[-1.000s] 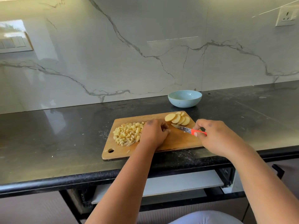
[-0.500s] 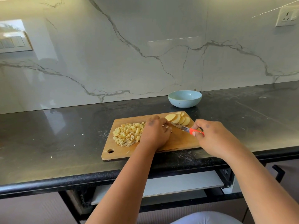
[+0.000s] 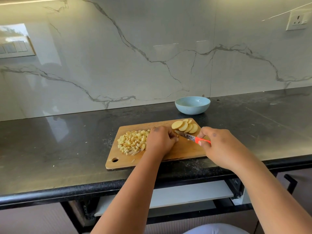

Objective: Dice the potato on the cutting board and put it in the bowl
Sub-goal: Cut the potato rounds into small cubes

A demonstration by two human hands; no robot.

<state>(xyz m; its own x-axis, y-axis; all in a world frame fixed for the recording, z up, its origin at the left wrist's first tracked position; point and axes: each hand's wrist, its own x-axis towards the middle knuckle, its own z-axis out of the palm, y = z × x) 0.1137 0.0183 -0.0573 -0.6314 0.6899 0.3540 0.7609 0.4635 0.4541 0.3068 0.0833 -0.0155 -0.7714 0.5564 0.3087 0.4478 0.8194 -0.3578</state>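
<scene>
- Your right hand (image 3: 221, 146) grips the orange-handled knife (image 3: 192, 137).
- Your left hand (image 3: 160, 141), curled on the wooden cutting board (image 3: 185, 149), possibly pins potato.
- Pale blue bowl (image 3: 192, 105) at one o'clock.

You see a bright, evenly lit scene: a window reflection glares on the glossy wall (image 3: 152, 48) at left, the dark worktop (image 3: 50, 141) shines, edges bow from the wide lens, and focus stays sharp.

A home kitchen: a polished black stone countertop (image 3: 67, 149) runs along a white marble-veined backsplash (image 3: 152, 48) with a wall socket (image 3: 297, 21) (upper right), a wooden cutting board (image 3: 185, 149) of potato pieces, and a drawer (image 3: 168, 196) pulled open below the counter.
</scene>
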